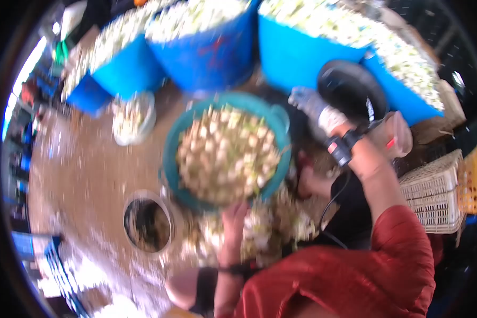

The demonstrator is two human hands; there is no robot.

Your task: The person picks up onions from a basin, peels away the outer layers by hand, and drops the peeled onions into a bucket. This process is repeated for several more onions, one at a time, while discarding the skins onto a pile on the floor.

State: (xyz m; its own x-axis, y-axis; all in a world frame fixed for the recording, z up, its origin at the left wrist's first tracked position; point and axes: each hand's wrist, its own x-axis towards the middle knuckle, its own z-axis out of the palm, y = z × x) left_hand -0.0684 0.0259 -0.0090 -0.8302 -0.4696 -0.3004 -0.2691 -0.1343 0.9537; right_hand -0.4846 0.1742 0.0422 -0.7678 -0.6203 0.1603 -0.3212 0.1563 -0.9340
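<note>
A round teal tub point(170, 159) stands on the floor in front of me, filled with pale, whitish vegetable pieces point(225, 151) with some green among them. At its near rim is my left hand point(234, 216), bare and blurred; its fingers are too smeared to read. My right hand point(319, 110), in a whitish glove, reaches forward to the right of the tub, beside a round black container point(350, 87). Motion blur hides how its fingers lie and whether anything is in them. Pale trimmings point(265, 230) lie in a heap below the tub, close to my left forearm.
Large blue tubs point(206, 61) heaped with pale pieces line the back. A small white bucket point(148, 119) of similar pieces stands at left, and a round bucket with dark contents point(169, 225) nearer. White point(432, 196) and yellow point(476, 180) baskets are at right. The brown floor looks wet.
</note>
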